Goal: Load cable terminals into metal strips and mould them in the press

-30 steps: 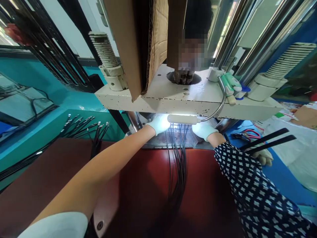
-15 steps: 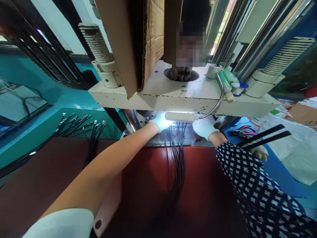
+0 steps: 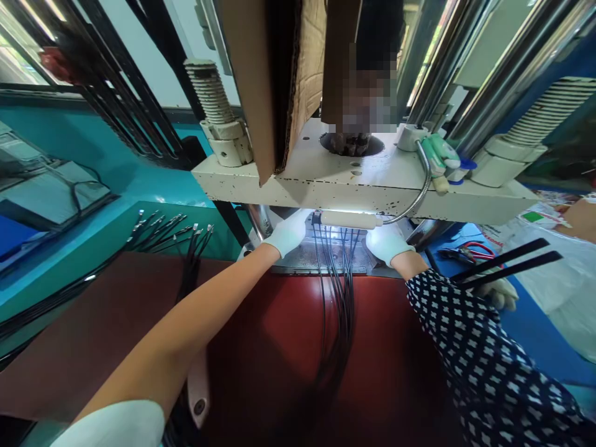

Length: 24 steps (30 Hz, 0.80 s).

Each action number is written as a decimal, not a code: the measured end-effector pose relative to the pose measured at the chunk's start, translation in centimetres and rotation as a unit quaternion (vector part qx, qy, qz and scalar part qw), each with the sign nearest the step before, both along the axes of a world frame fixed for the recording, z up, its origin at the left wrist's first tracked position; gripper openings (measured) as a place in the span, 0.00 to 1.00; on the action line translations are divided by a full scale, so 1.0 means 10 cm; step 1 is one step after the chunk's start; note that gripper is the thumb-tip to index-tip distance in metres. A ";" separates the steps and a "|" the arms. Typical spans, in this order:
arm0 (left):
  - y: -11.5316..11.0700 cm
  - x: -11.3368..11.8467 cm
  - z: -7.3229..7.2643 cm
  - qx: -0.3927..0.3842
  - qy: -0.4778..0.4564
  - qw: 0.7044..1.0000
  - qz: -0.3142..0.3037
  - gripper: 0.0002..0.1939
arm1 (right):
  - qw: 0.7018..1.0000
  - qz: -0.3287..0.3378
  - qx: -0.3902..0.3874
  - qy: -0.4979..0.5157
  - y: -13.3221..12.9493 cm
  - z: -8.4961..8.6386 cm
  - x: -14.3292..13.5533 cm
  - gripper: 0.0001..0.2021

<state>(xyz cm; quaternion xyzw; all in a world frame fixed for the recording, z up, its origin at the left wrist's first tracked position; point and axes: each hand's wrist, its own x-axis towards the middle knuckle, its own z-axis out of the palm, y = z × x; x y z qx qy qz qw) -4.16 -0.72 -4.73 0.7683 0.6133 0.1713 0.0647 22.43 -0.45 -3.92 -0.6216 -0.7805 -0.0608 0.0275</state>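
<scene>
My left hand (image 3: 289, 234), in a white glove, reaches under the front edge of the machine's white plate (image 3: 326, 196), left of a row of thin black cables (image 3: 343, 292). On the cables' other side is my right hand (image 3: 387, 243), also gloved, near the right end of a white tube lamp (image 3: 350, 220). The fingers of both hands are hidden by the plate, the lamp and glare, so their grip cannot be made out. The cables run from a dark metal mould (image 3: 298, 266) down over the reddish-brown work surface (image 3: 279, 335).
More black cables with pale ends (image 3: 195, 239) lie at left. At right are red-handled pliers (image 3: 472, 251), two black strips (image 3: 516, 264), a pale glove (image 3: 500, 290) and plastic bags (image 3: 549, 292). Cardboard (image 3: 305, 68) stands on the plate between threaded posts (image 3: 212, 93).
My left hand has drawn left, away from the cables and the lamp. My right hand stays in nearly the same place. The whole view has shifted slightly, with the machine further right.
</scene>
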 end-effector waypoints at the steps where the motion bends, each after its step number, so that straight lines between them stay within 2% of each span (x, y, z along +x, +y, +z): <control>1: 0.00 -0.02 -0.01 -0.002 -0.001 1.000 -0.002 0.24 | 1.000 -0.004 0.003 0.000 0.00 0.00 -0.02 0.23; 7: 0.07 -0.03 -0.01 -0.010 -0.003 0.999 -0.035 0.27 | 1.000 -0.014 0.015 0.003 -0.02 0.03 -0.09 0.23; 16: 0.13 0.15 0.18 -0.004 0.003 0.994 -0.112 0.16 | 0.999 -0.032 0.005 0.002 -0.01 0.03 -0.07 0.21; 24: 0.08 0.40 0.31 0.000 0.016 0.996 -0.093 0.16 | 1.000 -0.016 -0.012 -0.008 0.00 0.09 -0.13 0.18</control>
